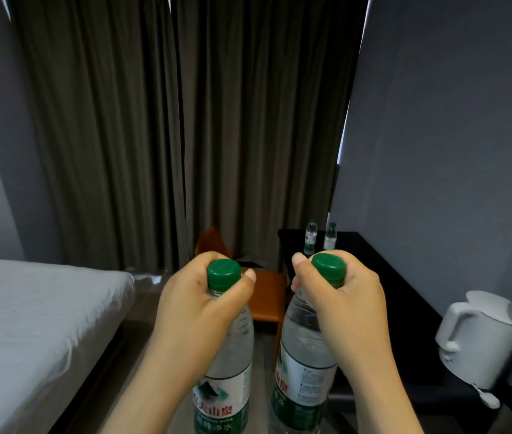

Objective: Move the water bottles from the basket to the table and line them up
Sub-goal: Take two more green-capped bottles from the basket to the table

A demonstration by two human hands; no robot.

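The left hand (198, 308) was closed around the neck of a clear water bottle (226, 371), thumb and fingers curled just under its green cap (224, 274). The right hand (342, 305) gripped the neck of a second water bottle (304, 371) in the same manner, fingers wrapped below its own green screw cap (329, 266). Both bottles hung upright from the hands, side by side and slightly apart, above the floor between the bed and the table. Each bottle carried a white and green label on its lower body.

To the right, a white electric kettle (483, 339) stood on the near part of the black table (405, 308), which ran along the grey wall (452, 151). To the left, a bed with a white sheet (29, 324) occupied the lower corner of the view.

Beyond the hands, an orange chair (264, 296) stood next to the table. At the far end of the table, two further water bottles stood upright just beside each other: the far left bottle (311, 238) and the far right bottle (330, 238).

Dark curtains (185, 120) covered the back of the room, with a thin strip of daylight at their right edge.
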